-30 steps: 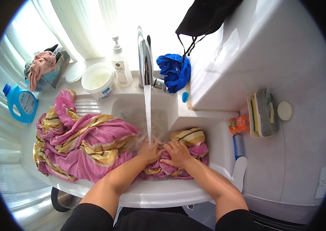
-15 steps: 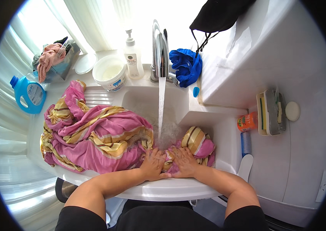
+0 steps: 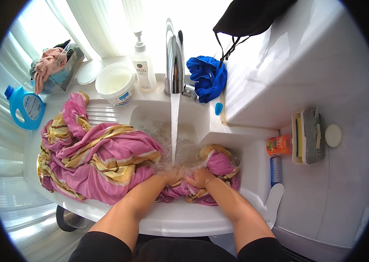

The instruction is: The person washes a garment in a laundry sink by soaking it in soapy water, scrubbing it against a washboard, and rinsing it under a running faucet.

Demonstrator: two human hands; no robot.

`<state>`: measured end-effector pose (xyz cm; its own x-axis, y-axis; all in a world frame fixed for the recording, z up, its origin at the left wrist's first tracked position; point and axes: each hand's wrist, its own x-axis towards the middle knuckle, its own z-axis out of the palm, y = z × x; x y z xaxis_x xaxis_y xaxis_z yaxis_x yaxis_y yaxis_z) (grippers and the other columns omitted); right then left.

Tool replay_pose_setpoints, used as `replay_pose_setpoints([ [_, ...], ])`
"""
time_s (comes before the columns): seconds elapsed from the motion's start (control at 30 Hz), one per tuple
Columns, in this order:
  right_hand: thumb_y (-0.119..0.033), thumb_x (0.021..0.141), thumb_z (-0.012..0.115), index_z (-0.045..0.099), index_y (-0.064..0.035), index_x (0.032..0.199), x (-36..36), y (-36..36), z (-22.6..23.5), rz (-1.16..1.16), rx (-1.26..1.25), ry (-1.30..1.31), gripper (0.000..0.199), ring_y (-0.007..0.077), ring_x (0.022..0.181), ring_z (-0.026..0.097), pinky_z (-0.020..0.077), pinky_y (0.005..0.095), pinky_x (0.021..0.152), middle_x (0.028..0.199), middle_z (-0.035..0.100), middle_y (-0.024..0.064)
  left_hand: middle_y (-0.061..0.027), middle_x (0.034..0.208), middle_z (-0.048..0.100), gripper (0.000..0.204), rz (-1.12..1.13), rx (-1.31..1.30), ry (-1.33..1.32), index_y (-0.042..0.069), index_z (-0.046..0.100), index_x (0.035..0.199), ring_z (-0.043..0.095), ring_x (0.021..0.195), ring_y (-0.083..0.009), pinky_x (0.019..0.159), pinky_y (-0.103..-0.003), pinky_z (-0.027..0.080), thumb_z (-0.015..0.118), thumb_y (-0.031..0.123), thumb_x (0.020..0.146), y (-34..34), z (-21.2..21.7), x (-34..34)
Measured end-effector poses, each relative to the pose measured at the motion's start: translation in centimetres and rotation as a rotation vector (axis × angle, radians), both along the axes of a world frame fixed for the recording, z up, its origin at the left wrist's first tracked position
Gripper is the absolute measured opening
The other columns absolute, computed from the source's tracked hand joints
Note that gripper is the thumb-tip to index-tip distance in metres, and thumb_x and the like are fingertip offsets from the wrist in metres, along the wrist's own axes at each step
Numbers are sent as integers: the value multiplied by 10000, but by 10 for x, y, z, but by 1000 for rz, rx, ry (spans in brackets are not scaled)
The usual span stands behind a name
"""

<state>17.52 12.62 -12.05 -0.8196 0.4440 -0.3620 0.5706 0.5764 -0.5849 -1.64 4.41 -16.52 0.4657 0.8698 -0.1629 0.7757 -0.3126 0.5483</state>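
Observation:
A large pink cloth with yellow stripes (image 3: 101,161) lies bunched across the left drainboard and into the white sink (image 3: 149,115). Water runs from the chrome tap (image 3: 174,61) straight down onto the cloth between my hands. My left hand (image 3: 172,177) and my right hand (image 3: 200,178) sit side by side in the basin, both gripping wet folds of the cloth right under the stream. Foam covers the water around them.
Behind the sink stand a white tub (image 3: 115,84), a pump bottle (image 3: 143,65) and a blue cloth (image 3: 208,76). A blue detergent bottle (image 3: 26,107) is at the left. An orange can (image 3: 279,145), a blue brush (image 3: 276,171) and a sponge tray (image 3: 307,136) sit on the right.
My hands have stayed together on the cloth under the stream, kneading it. The bunched part on the right has shifted and shows more pink. The view moved closer to the sink.

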Motion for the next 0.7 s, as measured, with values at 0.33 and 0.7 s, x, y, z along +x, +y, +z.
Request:
replay_pose_setpoints([
  [0.33, -12, 876, 567, 410, 77, 1382, -68, 50, 138, -828, -318, 864, 537, 246, 1259, 506, 415, 366, 1013, 1342, 533, 213, -200, 1071, 613, 494, 440, 92, 91, 22, 619, 1083, 528, 1088, -398, 942, -488, 415, 704, 400, 776, -21, 99, 4],
  [0.7, -190, 927, 543, 354, -32, 1460, -110, 68, 157, -858, -379, 1011, 588, 216, 1343, 390, 274, 340, 1110, 1448, 437, 133, -203, 1184, 566, 535, 532, 30, 103, 34, 575, 1194, 489, 1178, -380, 996, -472, 396, 672, 400, 816, -42, 102, 6],
])
